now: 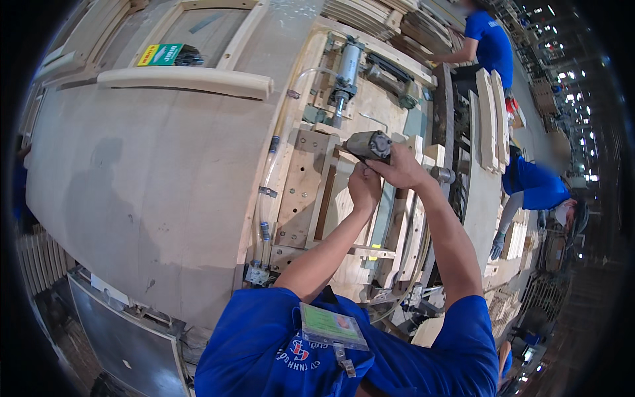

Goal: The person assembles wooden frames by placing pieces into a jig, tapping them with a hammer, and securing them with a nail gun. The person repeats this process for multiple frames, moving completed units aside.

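My right hand (401, 168) is wrapped round a grey pneumatic nail gun (368, 144), gripped just behind its thick capped head. My left hand (365, 187) is closed right beside it, close under the tool's head and against my right fingers. What the left fingers hold, if anything, is hidden. Both hands are over a wooden clamping jig (299, 188) with drilled holes and bolts. Within the jig, pale wooden bars form a frame (364, 251) below my hands. The nail gun's nose is out of sight beneath its body.
A pneumatic cylinder (348, 66) sits at the jig's far end, with air hoses (268, 165) along its left side. Further left, a curved wooden piece (188, 81) and a green-yellow packet (160, 54) lie on the wide table (139, 218). Co-workers in blue (488, 43) stand at the right.
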The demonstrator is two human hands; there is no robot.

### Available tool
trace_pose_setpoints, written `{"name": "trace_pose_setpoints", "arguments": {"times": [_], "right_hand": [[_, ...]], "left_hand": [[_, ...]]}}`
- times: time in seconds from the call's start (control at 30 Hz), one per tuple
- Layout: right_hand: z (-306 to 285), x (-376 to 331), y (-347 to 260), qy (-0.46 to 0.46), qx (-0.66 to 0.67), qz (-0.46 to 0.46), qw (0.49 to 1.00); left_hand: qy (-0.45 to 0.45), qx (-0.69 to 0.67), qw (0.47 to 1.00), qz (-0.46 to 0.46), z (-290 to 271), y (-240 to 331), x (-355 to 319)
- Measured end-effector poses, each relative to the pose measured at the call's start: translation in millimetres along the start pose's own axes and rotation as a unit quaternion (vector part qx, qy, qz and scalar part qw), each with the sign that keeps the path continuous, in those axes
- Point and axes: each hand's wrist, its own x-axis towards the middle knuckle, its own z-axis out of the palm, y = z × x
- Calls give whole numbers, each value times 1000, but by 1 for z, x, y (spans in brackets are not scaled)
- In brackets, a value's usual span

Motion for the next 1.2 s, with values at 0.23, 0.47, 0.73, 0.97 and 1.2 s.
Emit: {"name": "trace_pose_setpoints", "arguments": {"times": [0.23,0.47,0.73,0.97,1.2], "right_hand": [[1,40,-30,-73,-99,-9,992],[6,48,-32,-75,-123,16,989],[9,-10,-45,-50,-67,13,996],[42,-107,-62,-161,68,20,984],[89,-128,-80,-189,71,-66,977]], "left_hand": [[6,-72,995,-66,-4,-3,27],[17,-117,992,-34,-6,-10,29],[-6,35,998,-49,-18,4,-14],[-183,-84,960,-196,-73,-46,-128],[-183,-129,941,-253,-128,-51,-162]]}}
